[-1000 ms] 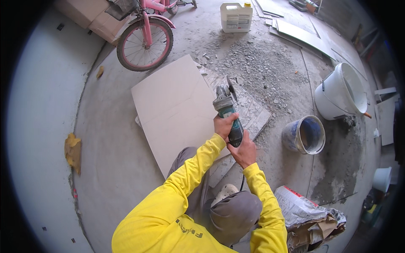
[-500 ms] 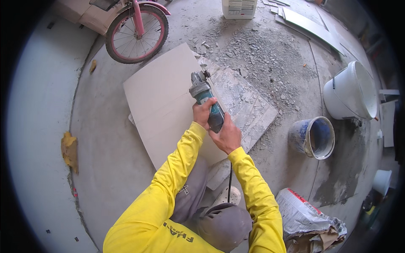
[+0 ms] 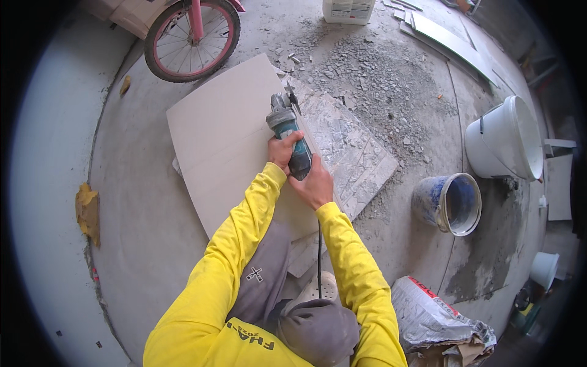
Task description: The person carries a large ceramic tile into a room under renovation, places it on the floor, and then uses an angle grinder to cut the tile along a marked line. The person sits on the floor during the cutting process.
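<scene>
Both my hands hold a teal and grey angle grinder. My left hand wraps round its body behind the metal head, and my right hand grips its rear end, where a black cord runs down. The thin disc stands nearly upright along the right edge of a large beige tile. Whether the disc touches that edge I cannot tell. Beneath the tile lies a scratched, dusty grey slab, jutting out to the right.
Grey chips litter the floor beyond the slab. A pink bicycle wheel stands at the far left. To the right are a white bucket, a blue-stained bucket and a torn bag. Long offcuts lie far right.
The grinder has crept slightly farther along the tile's right edge, and more of its disc shows. Both hands keep their grip. The whole view has shifted a little.
</scene>
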Motion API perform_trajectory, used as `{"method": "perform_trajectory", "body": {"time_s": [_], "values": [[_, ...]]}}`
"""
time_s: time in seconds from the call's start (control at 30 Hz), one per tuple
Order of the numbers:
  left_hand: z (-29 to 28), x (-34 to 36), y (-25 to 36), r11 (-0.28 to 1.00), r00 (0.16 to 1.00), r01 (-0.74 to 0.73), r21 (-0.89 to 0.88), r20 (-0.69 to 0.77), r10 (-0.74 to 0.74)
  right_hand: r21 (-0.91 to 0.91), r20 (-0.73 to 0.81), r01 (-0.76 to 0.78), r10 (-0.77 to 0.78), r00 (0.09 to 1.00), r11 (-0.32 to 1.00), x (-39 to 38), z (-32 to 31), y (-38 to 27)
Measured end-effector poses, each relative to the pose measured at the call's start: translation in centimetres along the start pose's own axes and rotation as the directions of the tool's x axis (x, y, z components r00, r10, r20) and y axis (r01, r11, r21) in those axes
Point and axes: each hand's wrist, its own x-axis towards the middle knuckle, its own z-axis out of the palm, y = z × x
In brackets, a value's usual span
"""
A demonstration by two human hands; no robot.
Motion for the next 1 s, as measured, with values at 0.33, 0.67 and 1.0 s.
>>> {"method": "perform_trajectory", "body": {"time_s": [0.33,0.67,1.0], "values": [[-0.3,0.9,-0.4,0.998,0.998,0.059,-0.020,-0.008,-0.059,-0.055,0.050,-0.070,0.073,0.996,0.996,0.6,-0.1,-0.4],[-0.3,1.2,-0.5,0.997,0.996,0.078,-0.021,-0.038,-0.079,-0.072,0.078,-0.090,0.095,0.992,0.993,0.7,-0.4,-0.6],[-0.4,1.5,-0.5,0.994,0.993,0.104,0.014,-0.051,-0.103,-0.083,0.084,-0.115,0.122,0.989,0.990,0.8,-0.8,-1.2]]}}
